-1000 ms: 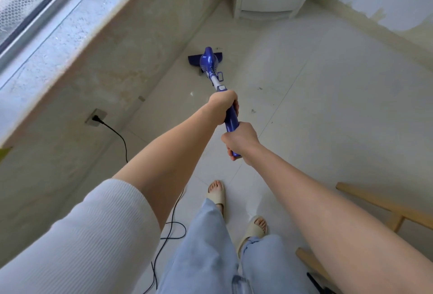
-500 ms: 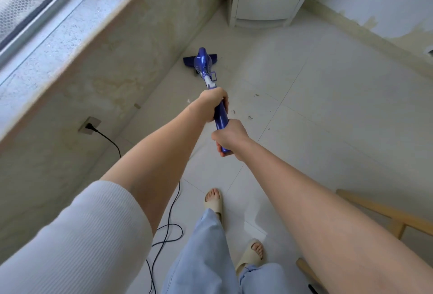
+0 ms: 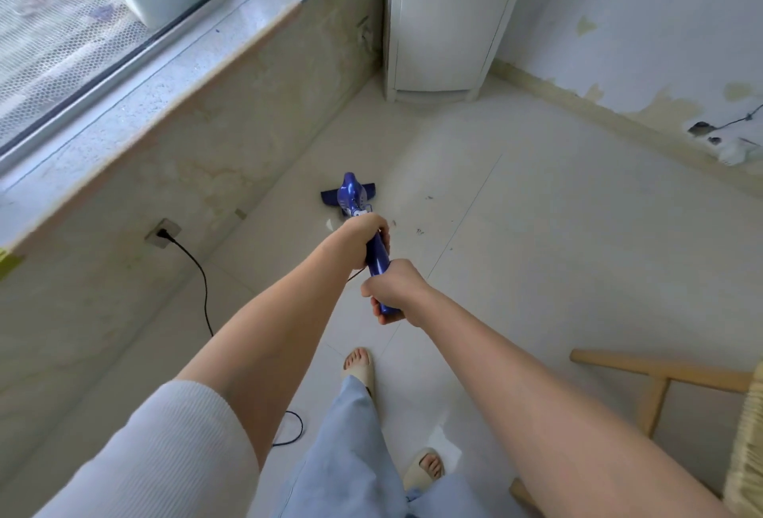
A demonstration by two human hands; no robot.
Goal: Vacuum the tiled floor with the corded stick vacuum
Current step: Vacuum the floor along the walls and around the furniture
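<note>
A blue stick vacuum (image 3: 352,196) stands in front of me, its flat nozzle on the pale tiled floor (image 3: 536,237) close to the wall under the window. My left hand (image 3: 365,230) grips the blue handle higher up the shaft. My right hand (image 3: 394,290) grips the handle's lower end, nearer to me. Its black cord (image 3: 198,270) runs from a wall socket (image 3: 162,233) at the left down across the floor and behind my left arm. Small dark specks of dirt (image 3: 420,232) lie on the tiles just right of the vacuum.
A white cabinet (image 3: 441,14) fills the far corner. A wooden chair (image 3: 660,377) stands at the right, close to my right arm. The stone window sill (image 3: 136,88) juts out along the left wall. My sandalled feet (image 3: 359,365) stand below the handle.
My view has tilted up, so the window and cabinet show more. The nozzle now sits closer to my hands and farther from the cabinet. Both hands keep their grip.
</note>
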